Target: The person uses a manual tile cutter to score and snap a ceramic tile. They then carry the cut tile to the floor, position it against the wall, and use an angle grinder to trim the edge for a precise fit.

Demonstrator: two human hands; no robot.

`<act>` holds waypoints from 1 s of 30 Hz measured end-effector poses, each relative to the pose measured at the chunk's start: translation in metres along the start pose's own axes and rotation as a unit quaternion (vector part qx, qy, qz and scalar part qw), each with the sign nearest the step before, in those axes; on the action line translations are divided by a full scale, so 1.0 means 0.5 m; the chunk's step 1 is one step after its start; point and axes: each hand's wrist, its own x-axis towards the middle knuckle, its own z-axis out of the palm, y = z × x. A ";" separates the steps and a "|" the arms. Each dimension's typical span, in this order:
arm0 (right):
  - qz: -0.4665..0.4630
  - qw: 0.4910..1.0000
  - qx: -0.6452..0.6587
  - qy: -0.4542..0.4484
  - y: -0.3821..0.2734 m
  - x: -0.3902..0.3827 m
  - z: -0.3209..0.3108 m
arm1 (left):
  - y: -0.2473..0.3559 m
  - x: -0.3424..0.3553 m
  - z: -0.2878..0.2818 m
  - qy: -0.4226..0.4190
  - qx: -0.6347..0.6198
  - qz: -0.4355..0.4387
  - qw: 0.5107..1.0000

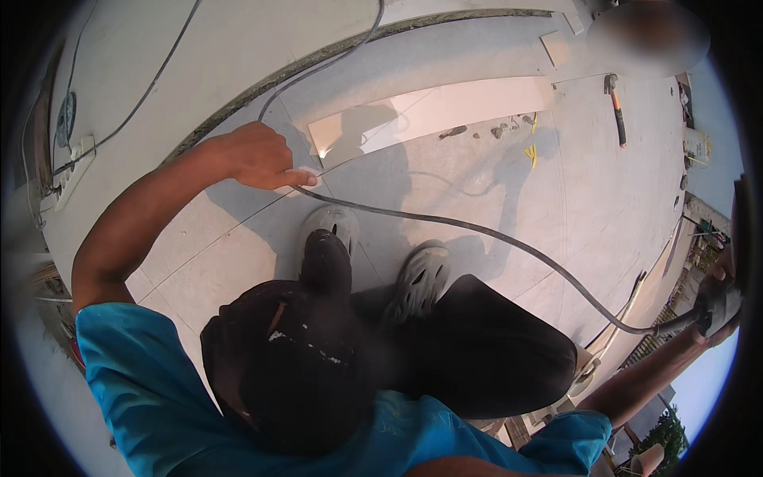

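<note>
A black power cable (477, 226) runs through my left hand (258, 157), which is closed round it with the thumb stretched along it. From there the cable sags across to the right and ends in the dark body of a corded tool (719, 308). My right hand (722, 266) grips that tool at the far right rim; most of the tool is cut off, so its exact kind does not show. Beyond my left hand, a long pale tile strip (445, 115) lies on the tiled floor (509, 191), partly in shadow.
A claw hammer (618, 115) with an orange and black handle lies at the far right. Near the strip are rubble bits (499, 131) and a yellow tape piece (532, 151). A white power strip (77, 171) sits at the left. A person (648, 40) is at the top right.
</note>
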 end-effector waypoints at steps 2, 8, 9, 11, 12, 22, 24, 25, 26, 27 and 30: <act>-0.015 1.000 0.003 0.000 0.040 -0.008 -0.063 | -0.039 -0.139 -0.009 0.112 0.048 -0.135 0.983; 0.066 0.989 0.124 -0.044 0.323 0.039 -0.062 | 0.053 -0.564 0.156 0.397 -0.233 -0.525 0.716; 0.102 0.986 0.123 -0.038 0.365 0.059 -0.041 | 0.056 -0.609 0.253 0.374 -0.335 -0.546 0.670; 0.175 0.977 0.113 -0.036 0.457 0.097 -0.003 | 0.105 -0.616 0.385 0.191 -0.440 -0.566 0.670; 0.187 0.978 0.088 -0.032 0.503 0.109 0.013 | 0.123 -0.589 0.413 0.087 -0.507 -0.573 0.638; 0.312 0.950 0.024 -0.002 0.796 0.130 0.195 | 0.211 -0.063 0.158 0.199 -0.700 -0.019 0.686; 0.306 0.947 0.093 0.022 0.843 0.121 0.223 | 0.261 -0.003 0.140 0.148 -0.773 0.131 0.603; 0.299 0.944 0.133 0.025 0.865 0.117 0.233 | 0.278 0.010 0.133 0.135 -0.783 0.156 0.586; 0.277 0.949 0.147 0.021 0.878 0.125 0.234 | 0.283 0.032 0.114 0.128 -0.786 0.184 0.577; 0.266 0.958 0.110 0.014 0.877 0.137 0.226 | 0.284 0.048 0.102 0.145 -0.768 0.198 0.592; 0.265 0.961 -0.017 0.073 0.893 0.118 0.234 | 0.269 0.084 0.148 0.188 -0.722 0.182 0.640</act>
